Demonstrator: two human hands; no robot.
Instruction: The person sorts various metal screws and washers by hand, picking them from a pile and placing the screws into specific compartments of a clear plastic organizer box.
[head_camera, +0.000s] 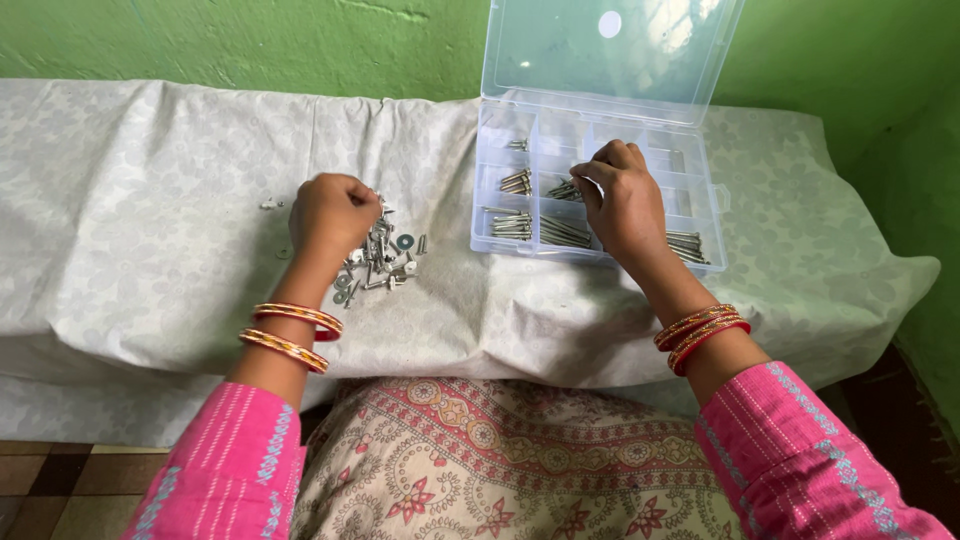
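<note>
Both hands (331, 213) apparently on screws (380, 262), organizer box (700, 215).

A long surface draped in a pale patterned cloth (150, 230) carries a clear compartment box (600, 190), a heap of screws and washers (385, 262), and what may be stray washers (268, 204).

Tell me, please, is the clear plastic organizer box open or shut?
Open: the organizer box has its lid raised against the green wall, exposing compartments of screws.
</note>
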